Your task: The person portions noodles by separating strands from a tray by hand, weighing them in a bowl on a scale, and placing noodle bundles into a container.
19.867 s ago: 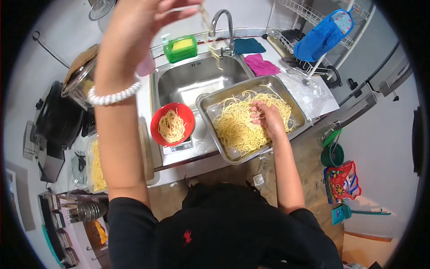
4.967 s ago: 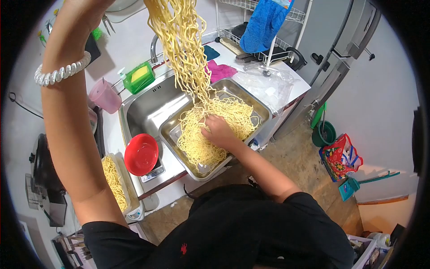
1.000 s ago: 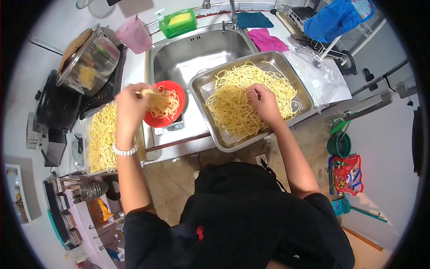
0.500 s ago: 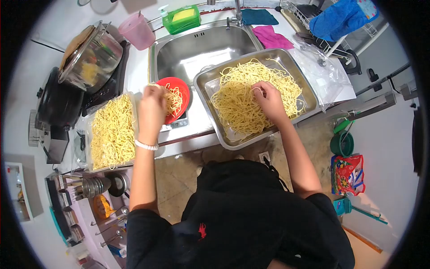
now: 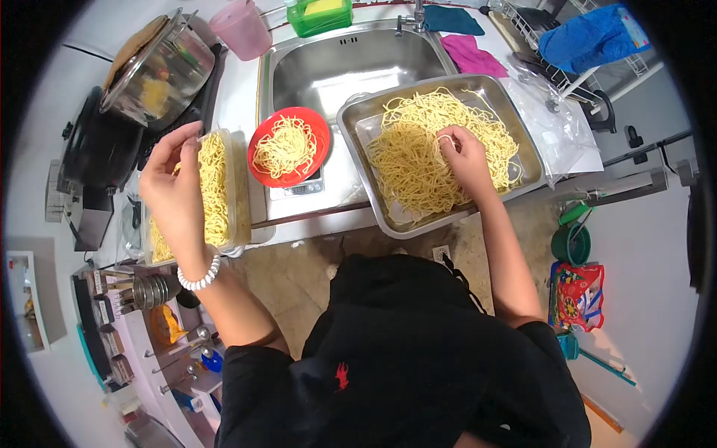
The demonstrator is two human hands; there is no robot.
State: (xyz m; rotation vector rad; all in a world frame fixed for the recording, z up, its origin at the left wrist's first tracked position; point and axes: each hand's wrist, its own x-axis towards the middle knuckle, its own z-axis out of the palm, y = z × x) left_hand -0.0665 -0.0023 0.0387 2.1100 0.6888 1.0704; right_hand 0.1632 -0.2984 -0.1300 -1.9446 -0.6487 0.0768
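My left hand, with a white coiled band at the wrist, hovers over a clear plastic container of yellow noodles. Its fingers are curved and apart, with nothing seen between them. A red plate bearing a small heap of noodles sits on a kitchen scale. To the right, noodles are spread in a large metal tray. Above them, my right hand has its fingertips closed on a few noodle strands.
Behind the tray lies a steel sink with a faucet. Pots stand at the back left, near a pink pitcher. Plastic bags and a dish rack are at the right. Shelves with utensils are lower left.
My left hand has moved left from the red plate to over the plastic container, and its fingers have opened. My right hand stays at the tray noodles. The view has shifted slightly.
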